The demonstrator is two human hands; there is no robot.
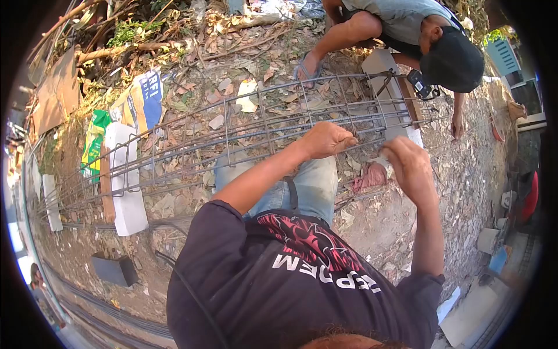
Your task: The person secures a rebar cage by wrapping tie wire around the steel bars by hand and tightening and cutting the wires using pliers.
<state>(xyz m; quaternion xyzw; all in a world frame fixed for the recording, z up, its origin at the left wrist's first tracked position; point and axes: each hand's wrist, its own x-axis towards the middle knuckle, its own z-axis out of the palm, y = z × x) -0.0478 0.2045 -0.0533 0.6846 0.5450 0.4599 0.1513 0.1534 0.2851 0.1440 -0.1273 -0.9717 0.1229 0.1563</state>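
A long rebar cage [267, 132], made of thin steel bars with square stirrups, lies across the ground in front of my legs. Over its near side is my left hand [326, 141], its fingers curled closed and the thumb pointing right. My right hand [408, 166] hangs lower and to the right, close to the cage's right end, with fingers bent together in a pinch. Whatever either hand grips is too small or hidden to make out. A crumpled reddish cloth [370, 176] lies on the ground between my hands and knees.
Pale blocks prop the cage at left [131, 218] and right [381, 61]. A co-worker [401, 23] squats across the cage, one hand [457, 125] low at right. Printed sacks [139, 102], a dark block [114, 270], leaves and rubble cover the ground. Cables [110, 311] run lower left.
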